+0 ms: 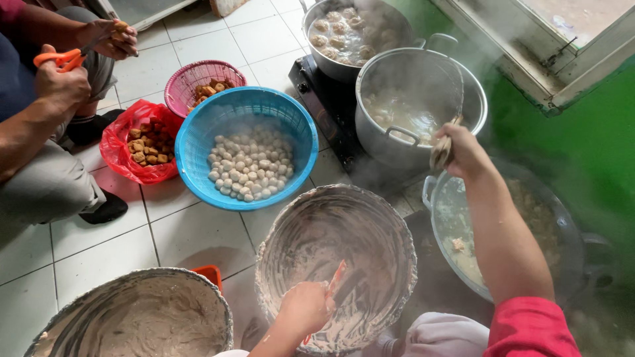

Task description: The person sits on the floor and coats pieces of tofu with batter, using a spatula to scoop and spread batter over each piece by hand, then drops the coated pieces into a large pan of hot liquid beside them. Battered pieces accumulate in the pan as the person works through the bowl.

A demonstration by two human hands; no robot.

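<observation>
Paste-smeared basin [370, 225] sits on the tiled floor [198, 231] directly before me. My left hand [305, 307] is inside it, fingers closed around an orange-handled scraper [336, 277] set against the inner wall. My right hand [463, 151] is raised over the steaming steel pot [413, 109], fingers clenched on a spoon [441, 151] held at the pot's rim. A second pot of meatballs [354, 33] stands behind on the black stove [324, 99]. Blue basket [254, 149] of pale meatballs lies left of the basin; pink basket [202, 82] and red bag [142, 142] of fried pieces beyond. Another person's hand [59, 86] holds orange scissors [63, 58].
</observation>
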